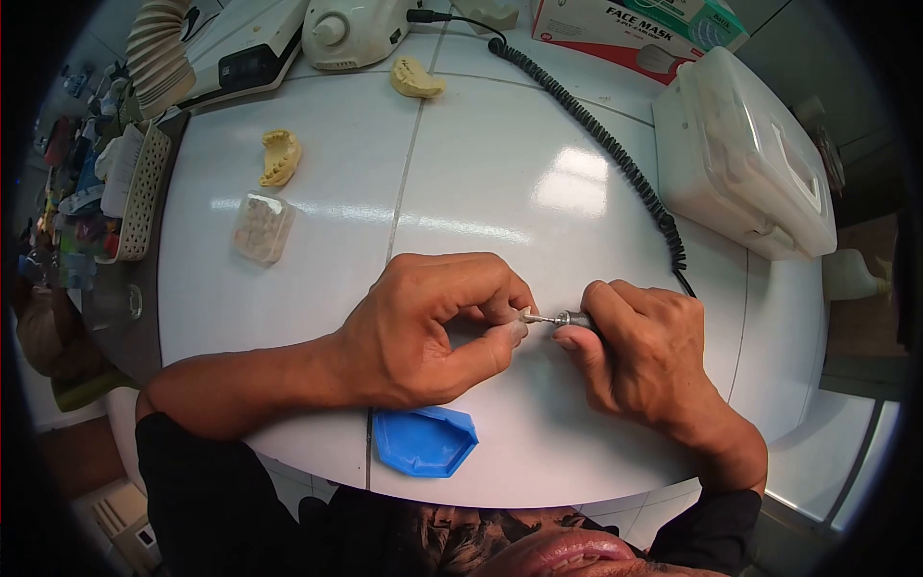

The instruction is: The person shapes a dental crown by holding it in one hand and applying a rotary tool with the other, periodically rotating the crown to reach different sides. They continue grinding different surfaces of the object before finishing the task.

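My left hand (pixel 428 327) pinches a small off-white piece (pixel 525 314) between thumb and fingertips. Most of that piece is hidden by the fingers, so I cannot tell its exact kind. From the right, my right hand (pixel 649 351) grips a rotary handpiece (pixel 578 320) like a pen. Its thin metal bur (pixel 543 319) points left, the tip right at the pale piece. Below the left wrist, near the table's front edge, lies a shallow blue angular tray (pixel 423 444). Both hands are close over the white tabletop (pixel 500 221).
A black coiled cord (pixel 615 149) runs from the white control unit (pixel 351 34) toward my right hand. Yellowish dental casts (pixel 280 157) and a clear small box (pixel 261 228) are at left. A white lidded case (pixel 745 154) and face mask box (pixel 615 43) stand right. A ribbed hose (pixel 159 58) hangs upper left.
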`<control>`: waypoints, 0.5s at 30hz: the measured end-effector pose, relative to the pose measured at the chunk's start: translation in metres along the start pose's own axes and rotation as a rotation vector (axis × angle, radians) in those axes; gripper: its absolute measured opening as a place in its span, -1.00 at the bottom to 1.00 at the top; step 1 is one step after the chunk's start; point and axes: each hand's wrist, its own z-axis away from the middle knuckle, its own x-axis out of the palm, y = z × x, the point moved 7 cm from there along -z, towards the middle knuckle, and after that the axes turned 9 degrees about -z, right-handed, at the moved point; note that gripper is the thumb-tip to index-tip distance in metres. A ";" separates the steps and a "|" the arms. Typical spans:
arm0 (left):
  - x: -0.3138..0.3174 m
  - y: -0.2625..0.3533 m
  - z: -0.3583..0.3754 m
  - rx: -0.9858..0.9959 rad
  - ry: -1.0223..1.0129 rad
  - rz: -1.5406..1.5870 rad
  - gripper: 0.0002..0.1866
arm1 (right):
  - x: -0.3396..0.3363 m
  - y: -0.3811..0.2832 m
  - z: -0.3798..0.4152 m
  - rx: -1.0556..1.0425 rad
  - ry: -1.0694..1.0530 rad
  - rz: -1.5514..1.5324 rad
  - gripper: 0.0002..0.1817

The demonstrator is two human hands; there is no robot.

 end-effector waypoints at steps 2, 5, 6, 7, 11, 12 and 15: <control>0.000 0.000 0.000 0.004 0.010 0.008 -0.84 | 0.000 0.000 0.000 -0.002 -0.004 -0.003 -0.51; 0.001 -0.001 0.000 0.014 0.012 0.005 -0.86 | 0.001 0.000 0.000 -0.002 0.002 -0.005 -0.51; 0.000 -0.001 0.000 0.009 0.005 -0.001 -0.87 | 0.001 0.000 0.000 -0.003 0.007 -0.005 -0.51; 0.000 -0.001 0.000 0.003 -0.003 -0.007 -0.89 | 0.000 0.000 0.000 0.001 0.007 -0.001 -0.51; 0.001 -0.002 0.001 -0.019 0.002 0.019 -0.93 | 0.000 0.000 0.000 0.003 0.004 0.004 -0.51; 0.001 -0.002 0.001 -0.014 0.001 0.009 -0.93 | 0.000 0.000 0.000 0.000 0.001 0.003 -0.52; 0.001 -0.001 0.000 0.001 -0.003 0.008 -0.94 | 0.000 0.000 0.000 0.012 0.004 0.013 -0.52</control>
